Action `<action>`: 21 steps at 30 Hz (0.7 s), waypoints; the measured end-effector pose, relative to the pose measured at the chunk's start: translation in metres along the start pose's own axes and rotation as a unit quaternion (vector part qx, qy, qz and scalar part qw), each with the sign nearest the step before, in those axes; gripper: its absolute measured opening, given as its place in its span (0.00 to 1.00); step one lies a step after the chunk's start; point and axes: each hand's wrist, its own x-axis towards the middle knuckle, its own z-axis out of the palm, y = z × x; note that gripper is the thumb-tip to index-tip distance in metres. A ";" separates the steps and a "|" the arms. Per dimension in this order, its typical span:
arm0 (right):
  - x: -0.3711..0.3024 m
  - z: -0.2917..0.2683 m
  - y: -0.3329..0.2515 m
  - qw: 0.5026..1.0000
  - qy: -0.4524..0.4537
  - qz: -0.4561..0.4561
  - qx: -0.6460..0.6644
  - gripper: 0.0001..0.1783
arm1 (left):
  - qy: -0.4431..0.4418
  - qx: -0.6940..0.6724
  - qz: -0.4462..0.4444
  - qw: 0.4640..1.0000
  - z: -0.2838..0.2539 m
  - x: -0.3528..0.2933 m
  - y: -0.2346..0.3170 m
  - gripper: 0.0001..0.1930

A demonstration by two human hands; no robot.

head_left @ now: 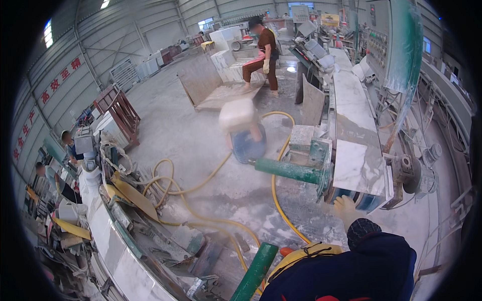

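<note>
My right hand [345, 208], in a pale glove under a dark knitted cuff, reaches to the near end of the stone line. Its fingers are stretched toward a blue roller [369, 200] beneath the end of a white marble slab [357, 168] with grey veins. Nothing shows in its grasp; whether the fingertips touch the roller cannot be made out. My left hand is out of the picture. A yellow apron [304, 256] covers my front, with a small orange thing [286, 251] at its edge. Close by, a green cylinder [288, 169] juts left from the machine.
Yellow hoses [275, 193] loop over the dusty floor. A blurred blue drum [248, 145] with a pale block on top stands ahead. Beyond it, a co-worker [266, 55] stands by a board platform [228, 95]. Another slab line [118, 251] and stone scraps lie left; a green pipe [256, 271] is near me.
</note>
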 end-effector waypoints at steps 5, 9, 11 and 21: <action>-0.005 -0.009 0.064 0.964 -0.167 0.200 0.053 0.19 | 0.010 0.000 0.008 1.000 -0.001 0.004 0.002 0.16; -0.061 0.048 0.102 0.957 -0.141 0.214 -0.139 0.17 | 0.018 0.008 0.017 1.000 -0.006 0.006 0.003 0.16; -0.079 0.085 0.102 0.948 -0.154 0.225 -0.163 0.18 | 0.021 0.010 0.022 0.999 -0.009 0.007 0.005 0.16; -0.060 0.085 0.129 0.924 -0.143 0.224 -0.274 0.13 | 0.030 0.022 0.016 0.999 -0.015 -0.005 0.002 0.15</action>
